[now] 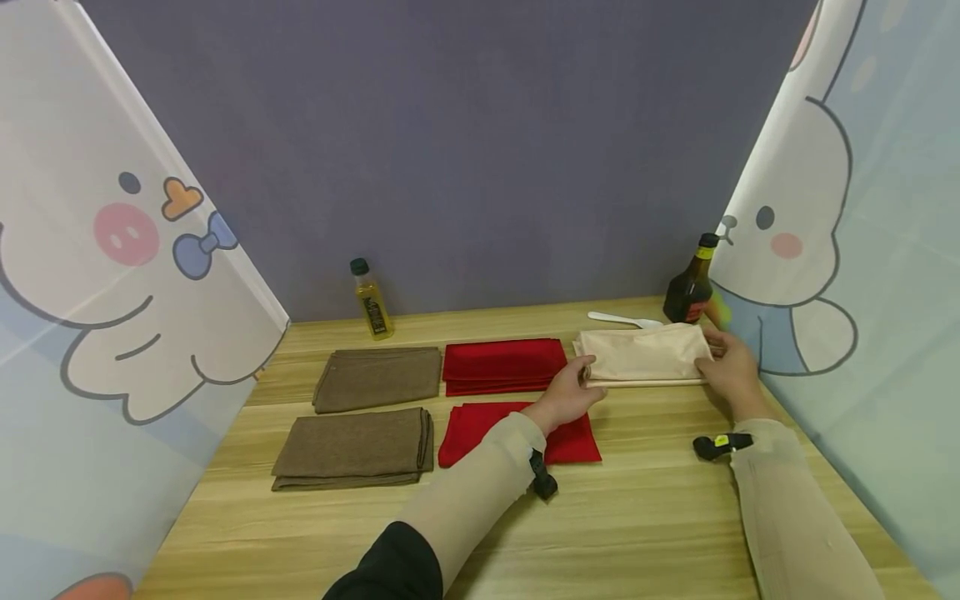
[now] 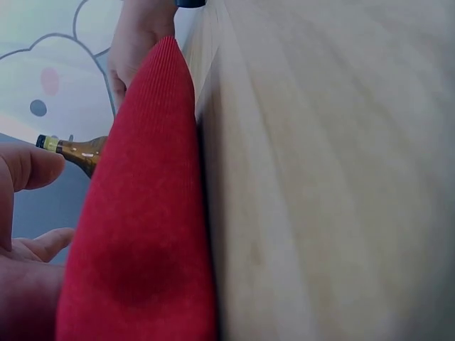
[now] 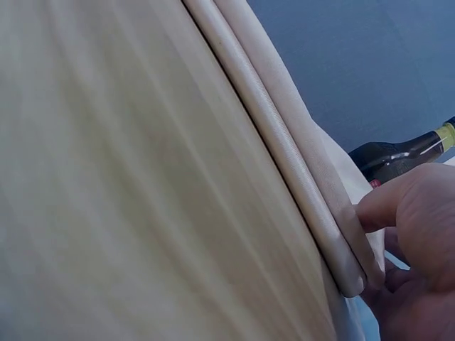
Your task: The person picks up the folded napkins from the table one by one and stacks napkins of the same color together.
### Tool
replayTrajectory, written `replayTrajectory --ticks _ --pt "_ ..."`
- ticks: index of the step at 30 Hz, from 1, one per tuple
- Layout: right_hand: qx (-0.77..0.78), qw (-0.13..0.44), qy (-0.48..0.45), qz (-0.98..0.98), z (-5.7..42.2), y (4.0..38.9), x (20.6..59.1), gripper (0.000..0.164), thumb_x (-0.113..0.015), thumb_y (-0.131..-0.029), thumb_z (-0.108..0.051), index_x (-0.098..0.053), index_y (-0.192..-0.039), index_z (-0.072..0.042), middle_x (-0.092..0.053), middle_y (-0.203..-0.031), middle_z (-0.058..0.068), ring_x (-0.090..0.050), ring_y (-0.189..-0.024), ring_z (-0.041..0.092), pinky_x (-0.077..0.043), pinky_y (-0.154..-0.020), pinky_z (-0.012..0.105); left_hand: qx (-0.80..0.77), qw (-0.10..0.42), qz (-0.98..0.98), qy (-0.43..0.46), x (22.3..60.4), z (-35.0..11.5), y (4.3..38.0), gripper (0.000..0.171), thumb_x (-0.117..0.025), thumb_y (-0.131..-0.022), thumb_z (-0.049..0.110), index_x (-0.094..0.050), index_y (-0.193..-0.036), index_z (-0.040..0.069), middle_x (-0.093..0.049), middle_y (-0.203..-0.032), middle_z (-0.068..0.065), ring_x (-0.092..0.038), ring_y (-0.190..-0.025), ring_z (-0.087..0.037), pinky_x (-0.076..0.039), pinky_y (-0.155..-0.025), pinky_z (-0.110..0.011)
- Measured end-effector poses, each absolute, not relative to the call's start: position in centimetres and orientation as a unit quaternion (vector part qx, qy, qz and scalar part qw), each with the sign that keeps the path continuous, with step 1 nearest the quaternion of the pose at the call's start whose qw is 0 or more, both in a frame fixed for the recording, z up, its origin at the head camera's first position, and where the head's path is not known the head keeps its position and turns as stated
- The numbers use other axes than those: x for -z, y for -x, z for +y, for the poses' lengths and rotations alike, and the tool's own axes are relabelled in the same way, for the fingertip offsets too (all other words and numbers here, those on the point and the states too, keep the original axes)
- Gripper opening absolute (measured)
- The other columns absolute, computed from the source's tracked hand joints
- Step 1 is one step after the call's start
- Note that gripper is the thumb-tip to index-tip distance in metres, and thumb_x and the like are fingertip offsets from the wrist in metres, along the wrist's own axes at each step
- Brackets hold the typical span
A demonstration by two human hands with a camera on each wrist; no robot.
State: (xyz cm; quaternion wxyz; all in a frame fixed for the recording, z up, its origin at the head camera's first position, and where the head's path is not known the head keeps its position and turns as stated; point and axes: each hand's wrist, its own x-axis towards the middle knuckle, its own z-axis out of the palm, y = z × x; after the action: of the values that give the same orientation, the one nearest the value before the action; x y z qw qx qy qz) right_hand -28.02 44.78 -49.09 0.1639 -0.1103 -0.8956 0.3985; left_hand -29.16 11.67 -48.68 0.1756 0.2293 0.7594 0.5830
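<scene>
A folded cream cloth (image 1: pixel 643 354) lies at the back right of the table. My right hand (image 1: pixel 731 371) pinches its right end; in the right wrist view the thumb (image 3: pixel 387 206) presses on the cloth's upper layer near the rolled front fold (image 3: pixel 284 156). At the opposite end, my left hand (image 1: pixel 566 396) holds the left front corner between thumb and fingers. The left forearm passes over the front red cloth (image 1: pixel 480 427). That red cloth (image 2: pixel 142 206) fills much of the left wrist view and hides the cream one there.
Behind the cream cloth lie a white spoon (image 1: pixel 618 318) and a dark sauce bottle (image 1: pixel 690 283). Another folded red cloth (image 1: pixel 504 365) and two brown cloths (image 1: pixel 378 379) lie to the left. An oil bottle (image 1: pixel 372 302) stands at the back. Printed side panels flank the table.
</scene>
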Motion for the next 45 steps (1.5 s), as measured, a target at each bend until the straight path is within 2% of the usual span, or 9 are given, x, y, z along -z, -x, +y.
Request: replayTrajectory --ticks 2,9,12,17,23,28,37,40,45 --pt "-0.393 0.162 0.102 -0.899 44.9 28.0 49.2 0.061 -0.062 -0.096 -0.002 -0.043 -0.152 0.011 -0.052 -0.141 0.039 -0.053 -0.125 0.053 -0.045 -0.1 0.06 -0.583 0.176 0.759 -0.231 48.7 11.6 29.2 0.069 -0.068 -0.1 0.017 -0.039 -0.162 0.012 -0.047 -0.151 -0.005 -0.049 -0.125 -0.017 -0.042 -0.094 -0.028" --pt "-0.358 0.148 0.077 -0.918 44.9 28.1 49.3 0.054 -0.061 -0.099 -0.007 -0.047 -0.148 0.011 -0.052 -0.141 0.039 -0.051 -0.128 0.055 -0.04 -0.105 0.065 -0.583 0.171 0.758 -0.237 48.9 11.5 29.4 0.068 -0.066 -0.101 0.014 -0.038 -0.162 0.009 -0.051 -0.139 -0.006 -0.046 -0.109 -0.017 -0.04 -0.086 -0.028" --pt "-0.351 0.141 0.074 -0.923 44.8 28.1 49.2 0.054 -0.061 -0.099 -0.008 -0.047 -0.149 0.009 -0.05 -0.144 0.039 -0.047 -0.132 0.057 -0.037 -0.108 0.067 -0.583 0.169 0.759 -0.236 49.0 11.5 29.4 0.068 -0.067 -0.101 0.015 -0.038 -0.162 0.009 -0.05 -0.144 -0.006 -0.047 -0.113 -0.018 -0.041 -0.09 -0.028" --pt "-0.341 0.138 0.072 -0.927 44.7 28.0 49.1 0.056 -0.059 -0.1 -0.01 -0.044 -0.15 0.01 -0.046 -0.147 0.04 -0.041 -0.135 0.06 -0.034 -0.109 0.069 -0.585 0.173 0.757 -0.233 48.9 11.3 29.3 0.069 -0.067 -0.101 0.018 -0.036 -0.163 0.01 -0.043 -0.158 -0.006 -0.044 -0.14 -0.017 -0.042 -0.105 -0.027" --pt "-0.338 0.131 0.071 -0.929 44.7 28.1 49.2 0.062 -0.059 -0.102 -0.013 -0.037 -0.155 0.011 -0.04 -0.149 0.043 -0.037 -0.137 0.062 -0.032 -0.11 0.071 -0.59 0.18 0.748 -0.245 49.1 11.0 29.5 0.069 -0.066 -0.102 0.018 -0.035 -0.163 0.009 -0.049 -0.145 -0.009 -0.045 -0.138 -0.02 -0.041 -0.098 -0.028" --pt "-0.339 0.128 0.073 -0.929 44.6 28.0 49.4 0.065 -0.06 -0.104 -0.018 -0.035 -0.156 0.01 -0.044 -0.146 0.043 -0.042 -0.133 0.06 -0.035 -0.107 0.071 -0.592 0.179 0.748 -0.239 48.9 10.5 29.5 0.07 -0.067 -0.102 0.019 -0.035 -0.164 0.01 -0.04 -0.162 -0.006 -0.036 -0.151 -0.027 -0.04 -0.113 -0.033" --pt "-0.353 0.179 0.076 -0.915 42.4 26.7 47.6 0.06 -0.061 -0.103 -0.015 -0.041 -0.153 0.01 -0.046 -0.145 0.043 -0.045 -0.131 0.061 -0.036 -0.106 0.072 -0.574 0.128 0.765 -0.262 48.3 7.9 28.9 0.06 -0.065 -0.105 0.017 -0.04 -0.16 0.01 -0.037 -0.163 -0.009 -0.038 -0.15 -0.03 -0.035 -0.12 -0.042" --pt "-0.367 0.202 0.086 -0.904 41.8 26.1 46.9 0.057 -0.061 -0.102 -0.012 -0.044 -0.151 0.011 -0.044 -0.146 0.043 -0.043 -0.132 0.06 -0.034 -0.107 0.072 -0.571 0.111 0.769 -0.266 48.2 6.7 28.7 0.056 -0.066 -0.104 0.017 -0.046 -0.156 0.014 -0.041 -0.16 -0.004 -0.041 -0.148 -0.028 -0.035 -0.12 -0.041" --pt "-0.381 0.189 0.083 -0.901 40.8 25.3 46.5 0.057 -0.061 -0.104 -0.018 -0.045 -0.153 0.007 -0.046 -0.146 0.042 -0.04 -0.134 0.063 -0.034 -0.106 0.074 -0.561 0.08 0.777 -0.275 47.9 4.5 28.2 0.051 -0.066 -0.104 0.016 -0.05 -0.152 0.019 -0.046 -0.153 0.003 -0.045 -0.144 -0.026 -0.036 -0.119 -0.044"
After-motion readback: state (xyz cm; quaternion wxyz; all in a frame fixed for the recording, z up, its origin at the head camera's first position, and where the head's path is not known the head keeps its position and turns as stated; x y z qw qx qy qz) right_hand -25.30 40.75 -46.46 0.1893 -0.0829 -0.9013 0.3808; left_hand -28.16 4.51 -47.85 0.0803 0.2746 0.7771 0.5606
